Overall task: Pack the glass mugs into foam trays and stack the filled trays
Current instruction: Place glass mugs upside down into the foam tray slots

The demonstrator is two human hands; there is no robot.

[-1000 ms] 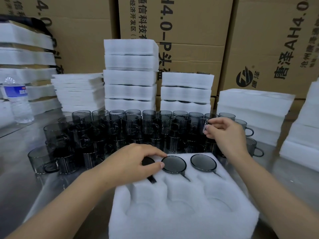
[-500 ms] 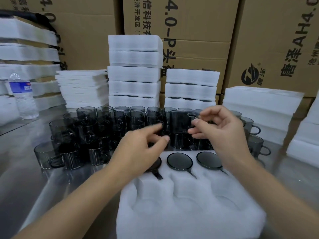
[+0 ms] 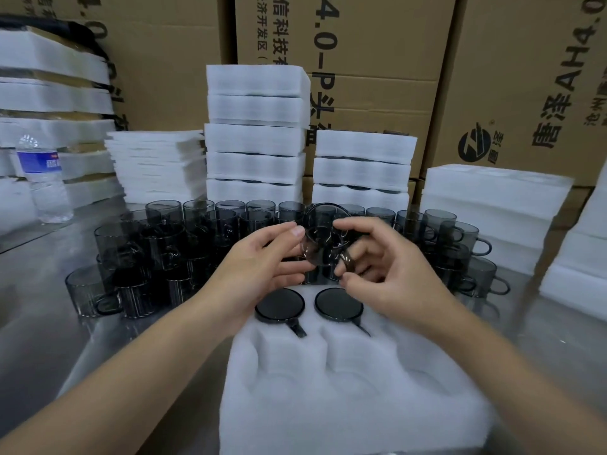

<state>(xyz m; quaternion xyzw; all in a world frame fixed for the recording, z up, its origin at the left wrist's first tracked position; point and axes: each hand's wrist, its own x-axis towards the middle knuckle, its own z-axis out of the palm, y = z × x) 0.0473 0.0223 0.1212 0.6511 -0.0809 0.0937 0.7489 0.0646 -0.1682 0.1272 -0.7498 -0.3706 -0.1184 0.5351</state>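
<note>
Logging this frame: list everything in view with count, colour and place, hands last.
foam tray: one, white, nearest
seated mugs: two visible, grey, tray's far row
held mug: one, grey, between both hands above tray
loose mugs: many, grey, table behind tray
filled tray stacks: two, white, behind mugs
foam sheets: one pile, white, far left
foam blocks: one stack, white, right
water bottle: one, clear, left
cardboard boxes: several, brown, background
left hand: one, grips held mug
right hand: one, grips held mug

Even, soft light — edges bowed, slightly blurred
</note>
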